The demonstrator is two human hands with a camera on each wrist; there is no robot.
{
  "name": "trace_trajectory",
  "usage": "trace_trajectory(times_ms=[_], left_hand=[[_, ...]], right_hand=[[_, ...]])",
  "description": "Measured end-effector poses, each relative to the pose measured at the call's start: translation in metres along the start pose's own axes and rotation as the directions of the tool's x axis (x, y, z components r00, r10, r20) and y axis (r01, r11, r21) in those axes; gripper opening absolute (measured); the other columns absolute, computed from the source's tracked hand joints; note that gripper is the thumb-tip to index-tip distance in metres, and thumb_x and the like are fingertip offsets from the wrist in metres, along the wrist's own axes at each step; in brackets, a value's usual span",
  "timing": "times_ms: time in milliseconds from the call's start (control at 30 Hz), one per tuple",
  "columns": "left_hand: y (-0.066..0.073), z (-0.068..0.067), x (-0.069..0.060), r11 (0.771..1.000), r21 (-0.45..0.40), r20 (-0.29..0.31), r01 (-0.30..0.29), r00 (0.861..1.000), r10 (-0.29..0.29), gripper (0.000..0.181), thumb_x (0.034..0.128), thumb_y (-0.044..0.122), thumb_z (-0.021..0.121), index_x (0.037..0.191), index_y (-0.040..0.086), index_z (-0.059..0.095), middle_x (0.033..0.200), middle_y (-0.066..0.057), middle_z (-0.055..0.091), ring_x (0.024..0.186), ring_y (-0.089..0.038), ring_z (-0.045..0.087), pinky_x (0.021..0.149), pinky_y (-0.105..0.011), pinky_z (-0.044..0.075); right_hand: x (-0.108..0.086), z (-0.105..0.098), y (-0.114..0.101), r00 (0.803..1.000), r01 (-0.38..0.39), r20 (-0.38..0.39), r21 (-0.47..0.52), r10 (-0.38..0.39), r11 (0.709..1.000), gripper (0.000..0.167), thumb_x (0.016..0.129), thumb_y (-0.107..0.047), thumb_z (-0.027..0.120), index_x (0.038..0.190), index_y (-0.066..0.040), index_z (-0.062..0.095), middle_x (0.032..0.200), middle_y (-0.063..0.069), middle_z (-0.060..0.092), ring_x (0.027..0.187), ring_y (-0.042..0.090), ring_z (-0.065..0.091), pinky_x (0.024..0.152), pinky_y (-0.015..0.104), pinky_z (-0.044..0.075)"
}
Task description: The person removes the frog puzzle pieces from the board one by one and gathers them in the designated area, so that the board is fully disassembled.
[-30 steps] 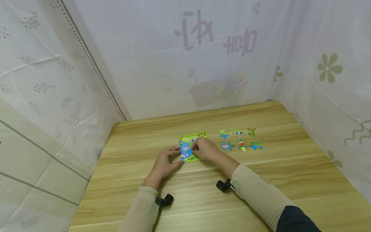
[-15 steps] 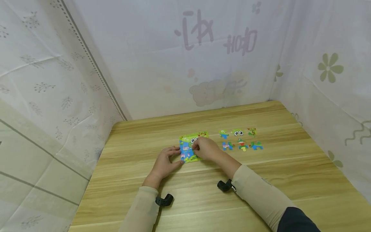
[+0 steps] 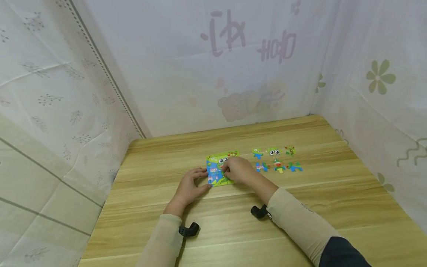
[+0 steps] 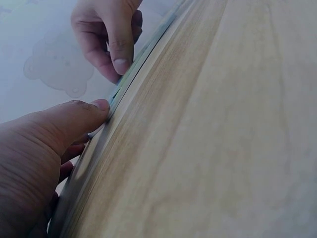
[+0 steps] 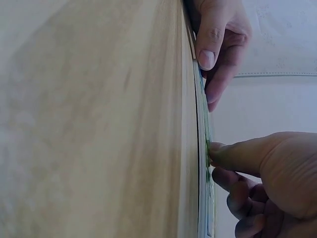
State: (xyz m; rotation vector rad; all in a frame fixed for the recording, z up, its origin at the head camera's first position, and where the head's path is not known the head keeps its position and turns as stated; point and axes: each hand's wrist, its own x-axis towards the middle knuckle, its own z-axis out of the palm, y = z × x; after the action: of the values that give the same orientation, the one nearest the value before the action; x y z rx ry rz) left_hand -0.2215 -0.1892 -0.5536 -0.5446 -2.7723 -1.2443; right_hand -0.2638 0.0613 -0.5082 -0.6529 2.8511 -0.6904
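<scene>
A small frog-picture puzzle board [image 3: 214, 181] lies on the wooden table in the head view. My left hand [image 3: 189, 188] rests at its left side, fingertips along the edge and thumb by the near left corner. Over the right part of the board, my right hand [image 3: 238, 170] has curled fingers with the tips low on the picture. In the right wrist view, its thumb presses a green puzzle piece [image 5: 208, 157] at the board's surface, seen edge-on. My right hand covers much of the board's right side, and the piece mostly hides under its fingertips.
Several loose puzzle pieces lie in two rows right of the board: an eyes piece [image 3: 274, 152], a mouth piece [image 3: 278, 167], a tree piece [image 3: 290, 151] and others. Patterned cloth [image 3: 180, 74] hangs behind the wooden table [image 3: 213, 237] and at both sides.
My right hand has shifted very slightly right and toward the near edge of the board, its fingertips staying on the picture. My left hand and the loose pieces have kept their places.
</scene>
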Motion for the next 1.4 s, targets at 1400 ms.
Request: trace_trajectory(times_ms=[1400], left_hand=[[0.001, 0.001, 0.000, 1.000, 0.005, -0.003, 0.019, 1.000, -0.019, 0.048, 0.0853, 0.023, 0.090, 0.129, 0.009, 0.074, 0.145, 0.002, 0.062, 0.143, -0.023, 0.047, 0.120, -0.042, 0.037]], right_hand=[[-0.082, -0.049, 0.092, 0.996, 0.018, -0.086, 0.175, -0.003, 0.984, 0.005, 0.095, -0.021, 0.079, 0.096, -0.016, 0.078, 0.091, -0.008, 0.068, 0.079, 0.012, 0.060, 0.069, 0.032, 0.054]])
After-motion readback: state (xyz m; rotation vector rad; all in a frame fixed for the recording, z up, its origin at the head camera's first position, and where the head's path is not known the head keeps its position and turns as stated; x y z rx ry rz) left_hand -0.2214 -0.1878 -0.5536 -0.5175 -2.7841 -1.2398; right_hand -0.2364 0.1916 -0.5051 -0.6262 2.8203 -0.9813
